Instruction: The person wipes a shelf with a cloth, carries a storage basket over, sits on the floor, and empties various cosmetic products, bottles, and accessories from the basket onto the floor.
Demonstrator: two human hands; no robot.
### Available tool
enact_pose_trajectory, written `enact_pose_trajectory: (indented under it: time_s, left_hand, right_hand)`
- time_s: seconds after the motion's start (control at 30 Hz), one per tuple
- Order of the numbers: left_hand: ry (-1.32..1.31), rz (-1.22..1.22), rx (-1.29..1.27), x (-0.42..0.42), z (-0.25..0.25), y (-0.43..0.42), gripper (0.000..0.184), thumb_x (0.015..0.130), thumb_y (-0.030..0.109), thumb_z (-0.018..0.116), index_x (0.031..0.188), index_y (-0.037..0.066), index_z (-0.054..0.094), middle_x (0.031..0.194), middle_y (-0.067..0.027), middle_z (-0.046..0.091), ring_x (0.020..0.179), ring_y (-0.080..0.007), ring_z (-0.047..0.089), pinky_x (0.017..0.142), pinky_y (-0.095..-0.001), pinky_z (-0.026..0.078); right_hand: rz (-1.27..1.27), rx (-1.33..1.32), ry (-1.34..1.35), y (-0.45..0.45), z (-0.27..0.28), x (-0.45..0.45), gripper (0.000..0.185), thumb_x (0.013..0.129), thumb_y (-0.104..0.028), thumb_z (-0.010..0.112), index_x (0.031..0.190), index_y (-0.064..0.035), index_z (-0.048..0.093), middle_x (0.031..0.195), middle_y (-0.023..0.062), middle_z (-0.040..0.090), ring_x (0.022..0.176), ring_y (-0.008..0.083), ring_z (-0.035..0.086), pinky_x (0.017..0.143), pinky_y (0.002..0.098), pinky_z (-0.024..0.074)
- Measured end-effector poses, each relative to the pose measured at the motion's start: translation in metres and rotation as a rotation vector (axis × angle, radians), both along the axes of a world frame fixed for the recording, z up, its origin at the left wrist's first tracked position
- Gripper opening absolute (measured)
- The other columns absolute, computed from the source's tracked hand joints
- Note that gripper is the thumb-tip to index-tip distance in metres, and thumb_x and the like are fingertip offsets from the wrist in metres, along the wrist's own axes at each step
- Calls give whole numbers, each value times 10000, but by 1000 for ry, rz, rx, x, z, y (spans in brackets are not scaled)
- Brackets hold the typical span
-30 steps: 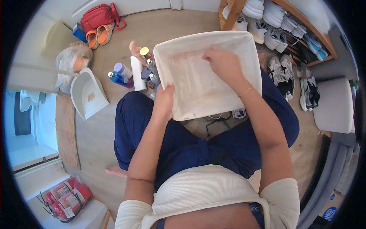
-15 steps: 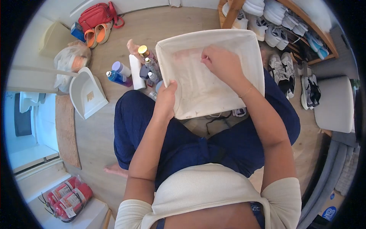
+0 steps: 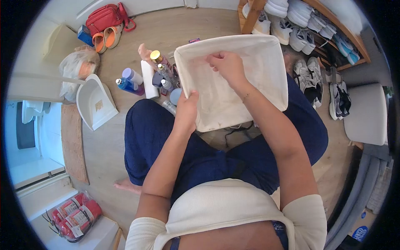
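Observation:
A cream fabric storage bin is tilted above my lap, its open side facing me. My left hand grips its left rim, thumb on the inside and the other fingers hidden behind the wall. Inside the bin, near the upper left, my right hand has its fingertips pinched together close to the lining. Whatever those fingers hold, if anything, is too small to make out. A faint pinkish mark shows on the lining. Left of the bin stand several bottles, among them a gold-capped bottle and a blue bottle.
A white dustpan lies at the left, near a brown mat. Shoes fill a wooden rack at upper right, with sneakers below. A red bag and orange clogs sit upper left. Red wrapped bottles lie lower left.
My right hand has moved left and slightly up inside the bin. The bin and my left hand have shifted slightly right and down, showing more of the bottles beside it.

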State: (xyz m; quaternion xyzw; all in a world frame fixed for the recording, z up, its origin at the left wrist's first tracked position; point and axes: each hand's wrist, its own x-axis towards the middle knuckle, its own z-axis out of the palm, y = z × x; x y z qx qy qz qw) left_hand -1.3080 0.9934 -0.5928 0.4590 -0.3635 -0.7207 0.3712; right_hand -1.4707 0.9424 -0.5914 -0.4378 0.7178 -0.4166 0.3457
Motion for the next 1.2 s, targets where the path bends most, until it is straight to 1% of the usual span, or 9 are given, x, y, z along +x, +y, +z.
enact_pose_trajectory:
  time_s: [0.1, 0.23, 0.47, 0.53, 0.7, 0.8, 1.03, 1.13, 1.2]
  left_hand:
    - [-12, -16, -52, -1, -6, -1, 391, 937, 176, 401, 1261, -42, 367, 1175, -162, 506, 1024, -259, 551, 866, -380, 458]
    - [24, 4, 36, 1, -9, 0, 382, 936, 166, 396, 1256, -41, 370, 1167, -164, 510, 1016, -260, 554, 865, -376, 460]
    - [55, 36, 94, 6, 0, -15, 383, 933, 152, 389, 1253, -57, 369, 1177, -184, 514, 1042, -282, 553, 870, -399, 466]
    - [70, 69, 90, 10, -1, -26, 414, 933, 161, 401, 1277, -63, 342, 1186, -202, 510, 1053, -296, 549, 891, -403, 459]
    - [110, 130, -32, 15, 14, -62, 424, 931, 174, 419, 1270, -69, 343, 1194, -202, 508, 1066, -309, 541, 910, -413, 451]
    - [129, 177, -111, 16, 29, -82, 420, 929, 171, 425, 1261, -75, 346, 1207, -207, 499, 1085, -315, 529, 920, -419, 447]
    - [155, 256, -226, 27, 65, -110, 380, 925, 126, 397, 1231, -95, 351, 1194, -200, 492, 1071, -306, 533, 872, -425, 482]
    - [146, 282, -256, 29, 71, -115, 385, 933, 142, 393, 1222, -109, 352, 1218, -205, 477, 1106, -306, 511, 907, -427, 458]
    - [145, 296, -240, 30, 74, -116, 386, 937, 150, 394, 1226, -102, 353, 1221, -205, 475, 1102, -306, 513, 920, -427, 449]
  right_hand:
    - [-51, -15, -370, -1, -7, 8, 244, 761, -239, 684, 817, -2, 660, 689, 18, 610, 597, 69, 531, 520, 198, 395]
    - [-16, -29, -479, 6, -7, 11, 246, 756, -220, 690, 842, 5, 642, 696, 7, 588, 608, 70, 514, 525, 203, 385]
    - [208, -144, 183, 78, 63, -13, 151, 791, -149, 653, 813, -1, 628, 689, 3, 583, 637, 63, 511, 589, 206, 410]
    - [335, 8, 341, 107, 78, -27, 137, 780, -129, 658, 793, 5, 630, 668, -1, 580, 624, 64, 514, 580, 219, 418]
    - [440, 469, 341, 145, 43, -43, 172, 802, -250, 607, 841, -98, 679, 786, 99, 632, 705, 218, 617, 611, 326, 472]
    - [315, 319, 872, 159, -1, -38, 212, 798, -287, 604, 982, -202, 667, 936, 35, 613, 822, 277, 605, 658, 385, 496]
    - [210, 444, 850, 137, -4, -53, 307, 766, -176, 611, 1071, -207, 623, 1005, 39, 604, 807, 286, 622, 690, 386, 506]
    - [188, 23, 748, 143, -15, -59, 146, 716, -177, 643, 854, -136, 670, 964, 38, 610, 761, 289, 619, 650, 390, 495]
    - [169, 62, 680, 143, -19, -69, 169, 734, -196, 655, 884, -117, 662, 987, 56, 605, 789, 280, 614, 662, 368, 491]
